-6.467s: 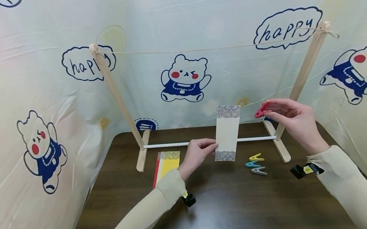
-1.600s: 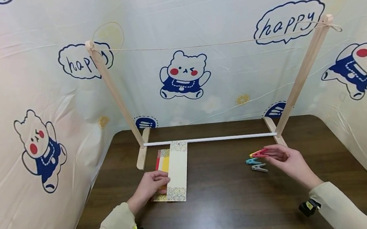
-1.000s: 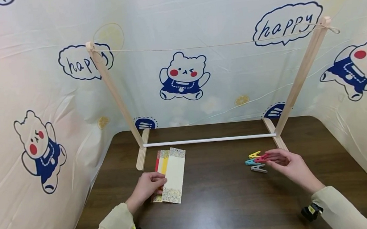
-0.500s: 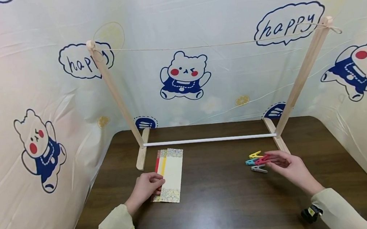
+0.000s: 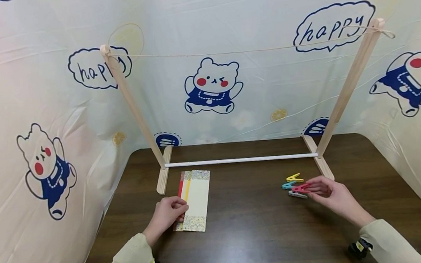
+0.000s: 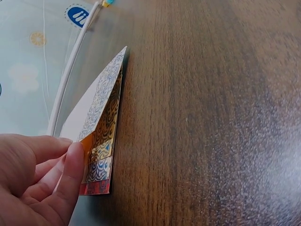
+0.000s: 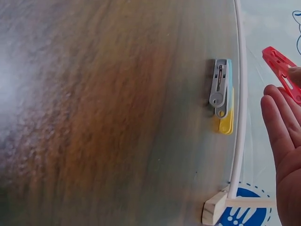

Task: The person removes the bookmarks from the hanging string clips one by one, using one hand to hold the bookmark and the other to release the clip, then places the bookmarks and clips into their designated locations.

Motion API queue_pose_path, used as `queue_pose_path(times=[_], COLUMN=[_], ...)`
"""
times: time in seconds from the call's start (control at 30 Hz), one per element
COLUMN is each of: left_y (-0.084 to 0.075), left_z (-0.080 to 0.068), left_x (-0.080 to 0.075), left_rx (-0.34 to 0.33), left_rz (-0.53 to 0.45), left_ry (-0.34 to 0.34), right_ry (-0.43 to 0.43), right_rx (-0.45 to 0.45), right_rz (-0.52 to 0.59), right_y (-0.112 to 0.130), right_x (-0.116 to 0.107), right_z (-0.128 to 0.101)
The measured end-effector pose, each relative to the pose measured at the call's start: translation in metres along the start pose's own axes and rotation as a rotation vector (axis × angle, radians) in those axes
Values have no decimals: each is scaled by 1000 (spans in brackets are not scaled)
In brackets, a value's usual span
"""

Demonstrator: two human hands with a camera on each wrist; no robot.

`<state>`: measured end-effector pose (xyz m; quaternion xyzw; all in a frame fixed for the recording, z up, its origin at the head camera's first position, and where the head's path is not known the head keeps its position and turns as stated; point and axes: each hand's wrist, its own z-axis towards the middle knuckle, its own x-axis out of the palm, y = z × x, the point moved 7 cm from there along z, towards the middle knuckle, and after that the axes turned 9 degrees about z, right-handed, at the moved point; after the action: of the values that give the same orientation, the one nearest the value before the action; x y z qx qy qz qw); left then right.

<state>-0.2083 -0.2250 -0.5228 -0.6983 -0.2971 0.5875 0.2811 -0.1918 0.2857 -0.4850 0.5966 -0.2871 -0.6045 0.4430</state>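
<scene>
Left hand [image 5: 166,214] rests on the dark wooden table [image 5: 257,236], its fingers curled at the near left edge of a cream paper strip with patterned ends [image 5: 197,204]; the wrist view shows the thumb [image 6: 71,175] against the raised corner of that top sheet, which lifts off the ones beneath. The strip lies on a small stack of red and yellow paper strips [image 5: 183,189], whose edges peek out along its left side, just in front of the rack's left foot.

Right hand [image 5: 330,194] pinches a red plastic clothespin [image 5: 300,188] at its fingertips, the remaining fingers fairly straight in the wrist view. The pin is held low over a cluster of three others on the table: a yellow clothespin [image 5: 294,178] farthest back, a blue clothespin [image 5: 287,185] in the middle, and a grey clothespin [image 5: 298,195] nearest. Whether the red pin touches them cannot be told.

Behind both hands stands a light wooden drying rack [image 5: 134,113] with two slanted posts, a white rod [image 5: 241,160] joining them near the base, and a thin string [image 5: 241,52] stretched between their tops. A pale plastic sheet printed with cartoon bears [image 5: 212,85] surrounds the table.
</scene>
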Motion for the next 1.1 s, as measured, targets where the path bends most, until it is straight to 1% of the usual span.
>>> queue_pose_path(times=[0.17, 0.33, 0.43, 0.53, 0.67, 0.83, 1.1], left_y=[-1, 0, 0, -1, -2, -3, -5], left_z=[0, 0, 1, 1, 3, 3, 5], left_x=[0, 0, -1, -2, -3, -4, -7], left_rx=[-10, -23, -17, -5, -2, -4, -3], left_rz=[16, 10, 11, 18, 30, 31, 32], left_ry=[-3, 0, 3, 8, 19, 20, 14], right_ry=[41, 52, 74, 111, 154, 164, 212], right_rx=[16, 62, 95, 108, 88, 53, 63], right_rz=[24, 35, 28, 37, 26, -4, -18], right_y=[-3, -8, -13, -18, -25, -31, -35], right_x=[1, 0, 0, 3, 7, 10, 15], right_z=[-2, -4, -5, -5, -3, -1, 1])
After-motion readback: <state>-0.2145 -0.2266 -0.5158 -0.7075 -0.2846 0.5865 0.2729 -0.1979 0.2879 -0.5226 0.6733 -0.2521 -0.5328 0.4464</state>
